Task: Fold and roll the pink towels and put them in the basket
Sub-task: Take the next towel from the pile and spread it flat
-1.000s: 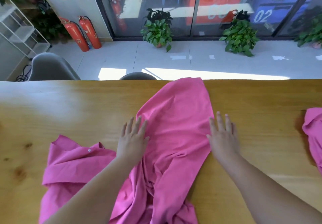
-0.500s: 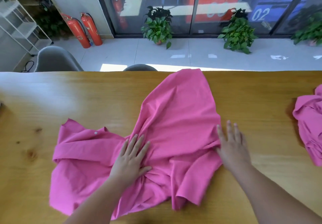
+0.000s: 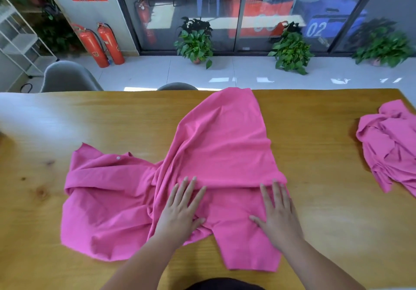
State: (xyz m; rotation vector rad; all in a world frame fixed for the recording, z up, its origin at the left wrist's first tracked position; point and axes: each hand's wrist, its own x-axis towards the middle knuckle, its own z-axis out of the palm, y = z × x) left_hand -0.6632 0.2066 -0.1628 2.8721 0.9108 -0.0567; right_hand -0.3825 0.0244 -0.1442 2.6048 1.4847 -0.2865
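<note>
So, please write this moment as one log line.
left hand: flat on pink towel | right hand: same | second towel: crumpled, right

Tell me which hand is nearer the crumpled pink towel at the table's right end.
Right. The right hand lies flat on the spread pink towel, with bare table between it and the crumpled towel. The left hand presses the same spread towel, farther left.

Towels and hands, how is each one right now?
Towel: spread on the table, wrinkled, not rolled.
Second towel: crumpled, untouched, at the table's right end.
Left hand: open, pressing flat on the towel.
Right hand: open, pressing flat on the towel.
</note>
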